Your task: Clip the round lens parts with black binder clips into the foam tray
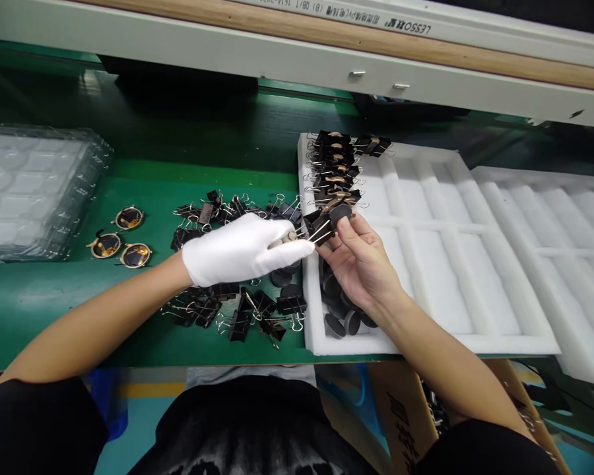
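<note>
My left hand (247, 251), in a white glove, is closed on the wire handles of a black binder clip (315, 224). My bare right hand (363, 264) pinches a round black disc (340, 212) at the clip's jaws, thumb on its edge. Whether the jaws grip the disc is hard to see. Just beyond, a row of binder clips (334, 165) with gold-coloured rims in them fills the left side of a white foam tray (428, 221). Under my right hand, several more black discs (344, 320) lie in the tray's near-left compartment.
Loose binder clips (237, 323) are spread over the green table (44, 316) around my left hand. Three round gold-rimmed watch parts (136, 255) lie further left, near stacked clear plastic trays (34, 191). A second foam tray (564, 244) stands right; an open cardboard box (400, 415) sits below the edge.
</note>
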